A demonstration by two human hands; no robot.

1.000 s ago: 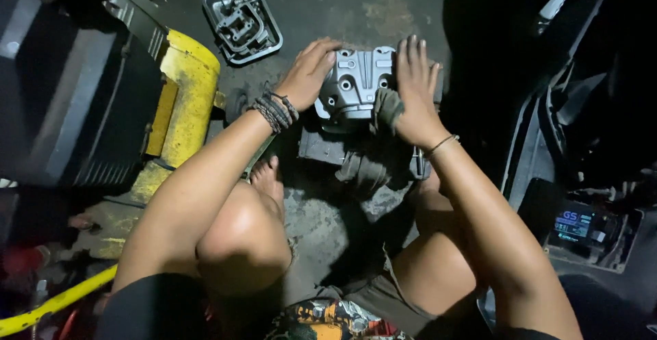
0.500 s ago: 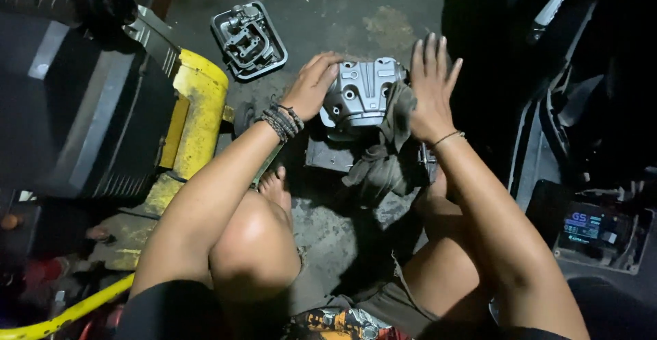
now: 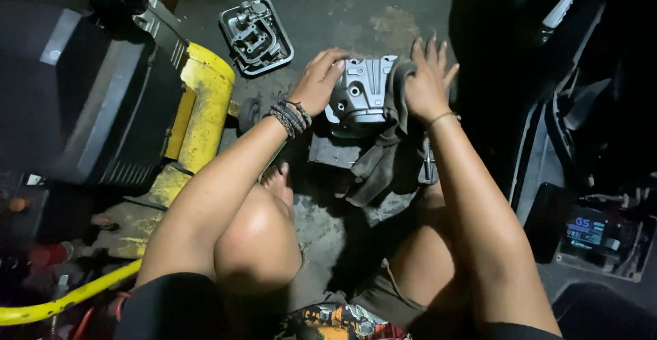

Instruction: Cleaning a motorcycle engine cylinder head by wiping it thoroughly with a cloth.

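Observation:
A grey cast-metal engine cover [image 3: 361, 93] rests on a dark block on the concrete floor in front of me. My left hand [image 3: 319, 80], with dark bead bracelets on the wrist, grips the cover's left side. My right hand [image 3: 428, 83] lies flat on its right side, pressing a dirty grey rag [image 3: 384, 152] against the metal; the rag hangs down toward my legs. My bare knees and one foot frame the part.
A second metal engine part [image 3: 256, 34] lies on the floor at the upper left. A yellow frame [image 3: 197, 117] and a black machine body [image 3: 82, 93] stand to the left. A scooter with a lit display [image 3: 588, 234] is at the right.
My view has shifted, so the cover and both hands sit slightly higher. The right hand has slid along the cover's right side with the rag; the left hand keeps its grip.

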